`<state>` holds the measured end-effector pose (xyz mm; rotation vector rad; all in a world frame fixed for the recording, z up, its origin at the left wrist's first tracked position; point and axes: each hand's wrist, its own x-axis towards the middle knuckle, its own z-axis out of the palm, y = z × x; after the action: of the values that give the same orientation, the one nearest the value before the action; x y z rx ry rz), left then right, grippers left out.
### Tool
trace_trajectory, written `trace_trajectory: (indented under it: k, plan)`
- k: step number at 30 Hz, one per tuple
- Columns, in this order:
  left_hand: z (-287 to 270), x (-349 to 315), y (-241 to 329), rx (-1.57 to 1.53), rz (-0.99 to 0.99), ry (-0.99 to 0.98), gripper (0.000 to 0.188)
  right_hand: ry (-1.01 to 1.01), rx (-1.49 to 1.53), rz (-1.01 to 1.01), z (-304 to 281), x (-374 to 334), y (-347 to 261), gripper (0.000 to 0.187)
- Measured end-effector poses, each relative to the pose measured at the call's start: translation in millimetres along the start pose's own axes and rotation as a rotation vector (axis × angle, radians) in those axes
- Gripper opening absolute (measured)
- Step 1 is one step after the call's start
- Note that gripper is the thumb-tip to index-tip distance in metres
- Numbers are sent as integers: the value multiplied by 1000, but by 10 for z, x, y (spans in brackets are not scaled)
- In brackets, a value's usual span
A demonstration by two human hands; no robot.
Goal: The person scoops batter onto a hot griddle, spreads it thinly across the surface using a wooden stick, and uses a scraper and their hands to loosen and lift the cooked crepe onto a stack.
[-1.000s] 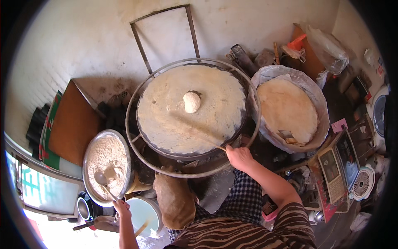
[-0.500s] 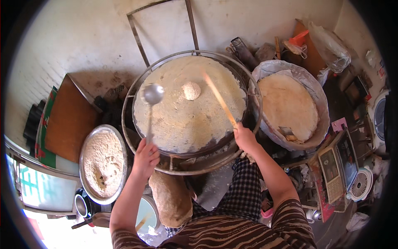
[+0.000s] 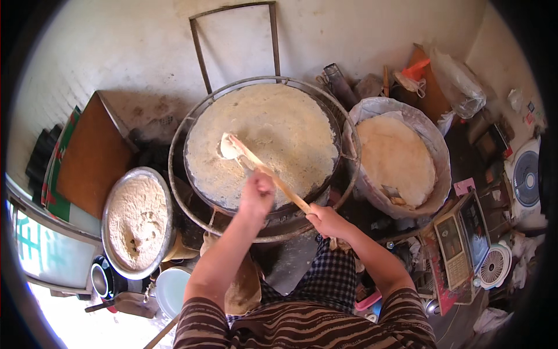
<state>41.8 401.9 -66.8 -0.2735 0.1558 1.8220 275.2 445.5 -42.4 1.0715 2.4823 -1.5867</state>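
Note:
A thin pale layer of batter covers the big round griddle (image 3: 279, 113). My left hand (image 3: 257, 195), smeared by motion, is closed around the handle of a metal ladle (image 3: 244, 167) over the griddle's near-left part. At the ladle's bowl sits a whitish lump of dough (image 3: 228, 148), partly hidden by a flat wooden stick (image 3: 273, 177). The stick's near end is gripped in my right hand (image 3: 327, 221), beyond the griddle's near rim. The stick slants up and left, passing close by my left hand, and its tip meets the lump.
A metal ring frame (image 3: 172, 157) surrounds the griddle. To the left stands a basin (image 3: 168, 227) of wet dough (image 3: 135, 215). At right, a plastic-lined tub (image 3: 444, 174) holds flat round breads (image 3: 395, 157). Beyond it are a scale (image 3: 455, 244) and a small fan (image 3: 495, 264).
My left hand moved right, bringing the ladle to the stick. My right hand came lower and nearer me. The dough lump moved from the griddle's middle to the ladle's bowl, nearer left.

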Motion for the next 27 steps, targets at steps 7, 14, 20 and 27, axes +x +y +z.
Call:
trace_trajectory:
  k: [7, 14, 20, 27]
  plan:
    - [332, -1081, 865, -171, 1, -243, 21, 189, -214, 179, 372, 19, 352, 23]
    - [-173, -2097, 2187, -18, 271, -221, 17, 467, -416, 62, 268, 369, 369, 22]
    - [-1234, -2651, 2527, 86, 550, 270, 28, 263, -678, 91, 407, 714, 391, 25]
    - [-1509, -2452, 1612, 427, 46, 95, 35, -11, -408, -150, 793, -269, 239, 19]
